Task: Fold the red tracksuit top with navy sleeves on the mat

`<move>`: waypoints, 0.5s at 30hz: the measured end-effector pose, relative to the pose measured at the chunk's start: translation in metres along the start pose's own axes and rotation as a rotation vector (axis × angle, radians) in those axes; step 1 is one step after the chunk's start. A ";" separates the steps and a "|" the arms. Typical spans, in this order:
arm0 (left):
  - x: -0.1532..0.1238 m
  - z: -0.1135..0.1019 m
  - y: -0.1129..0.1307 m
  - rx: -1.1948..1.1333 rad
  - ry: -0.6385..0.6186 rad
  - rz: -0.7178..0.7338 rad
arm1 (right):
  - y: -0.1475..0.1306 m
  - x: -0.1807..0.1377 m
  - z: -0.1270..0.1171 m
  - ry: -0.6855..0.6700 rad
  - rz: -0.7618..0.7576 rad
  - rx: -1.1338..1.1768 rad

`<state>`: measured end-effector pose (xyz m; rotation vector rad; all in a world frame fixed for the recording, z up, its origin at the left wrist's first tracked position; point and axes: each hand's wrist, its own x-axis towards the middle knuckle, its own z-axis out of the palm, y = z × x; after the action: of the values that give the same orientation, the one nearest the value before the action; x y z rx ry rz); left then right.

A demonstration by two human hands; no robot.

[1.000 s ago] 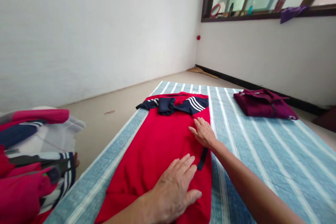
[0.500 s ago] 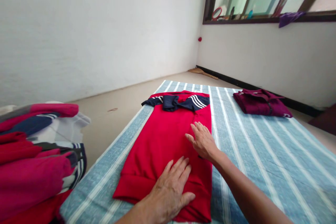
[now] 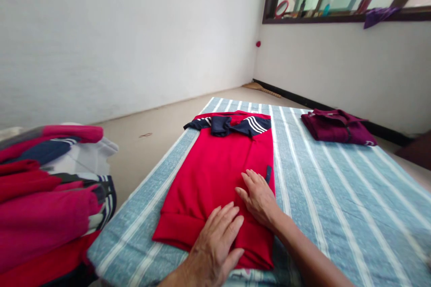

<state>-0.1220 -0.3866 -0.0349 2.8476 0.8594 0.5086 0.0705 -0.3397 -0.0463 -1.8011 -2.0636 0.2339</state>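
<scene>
A red shirt with navy, white-striped sleeves folded across its top lies lengthwise on a blue striped mat. My left hand rests flat on the shirt's near hem, fingers stretched out. My right hand lies flat just beyond it, near the shirt's right edge, fingers spread. Neither hand holds anything.
A folded maroon garment sits on the mat's far right. A pile of red, pink and striped clothes stands at the left. Bare floor and white walls lie beyond. A window sill at the upper right carries small items and a purple cloth.
My right hand has slid back along the shirt toward me, ending close to my left hand. The view has drawn back, so the shirt's near hem now shows.
</scene>
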 end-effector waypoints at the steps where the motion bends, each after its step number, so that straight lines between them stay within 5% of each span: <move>1: 0.001 -0.003 0.001 -0.018 0.010 0.006 | -0.001 -0.004 -0.002 0.032 -0.007 0.028; 8: 0.010 -0.011 0.007 -0.165 0.110 0.004 | -0.013 -0.074 -0.005 0.403 -0.167 0.120; 15: 0.010 -0.015 0.004 -0.172 0.052 0.055 | -0.017 -0.124 0.010 0.476 -0.248 0.000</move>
<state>-0.1174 -0.3841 -0.0172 2.7181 0.7102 0.6333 0.0631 -0.4621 -0.0717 -1.4080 -1.9044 -0.2418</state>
